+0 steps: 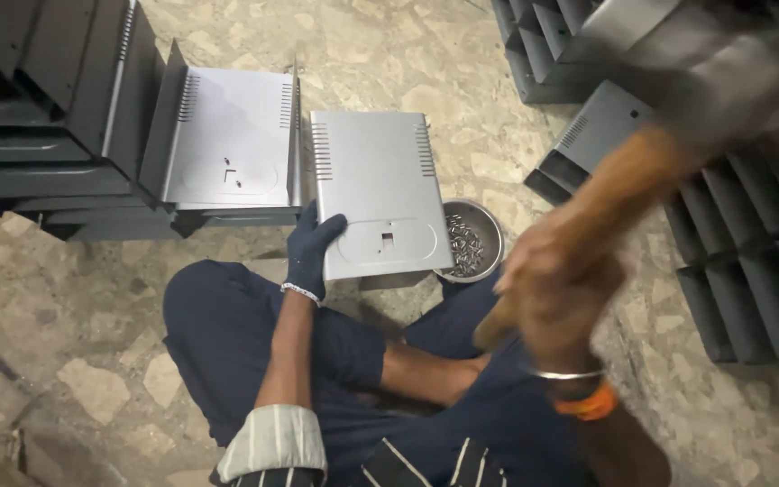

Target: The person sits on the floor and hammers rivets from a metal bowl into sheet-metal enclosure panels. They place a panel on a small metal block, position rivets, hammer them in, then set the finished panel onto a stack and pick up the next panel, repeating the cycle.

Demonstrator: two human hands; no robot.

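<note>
Frankly, much of the right side is hard for us to read. Our right hand (559, 287) is a smear of motion, raised near the camera; its grip is wrapped round a wooden handle (619, 194), and the head of that tool is lost in the blur at the far right, so we take it for a hammer, though we cannot be sure. Our left hand (311, 245), in a dark glove, presses on the near left corner of a grey metal panel (376, 194), thumb on top, holding it steady. That panel lies on the floor just beyond our crossed legs, with slots along both side edges and a small cut-out in a pressed oval.

We sit on a worn stone floor (407, 54) of irregular pale slabs. A second grey panel (227, 149) leans just left of the first, touching a stack of dark metal covers (47, 108) that runs off the left edge. More covers in rows (750, 271) fill the right and far right, cut off by the frame.

We count two loose panels and one round steel bowl (471, 239), just right of the held panel, holding many small screws too fine to count.
</note>
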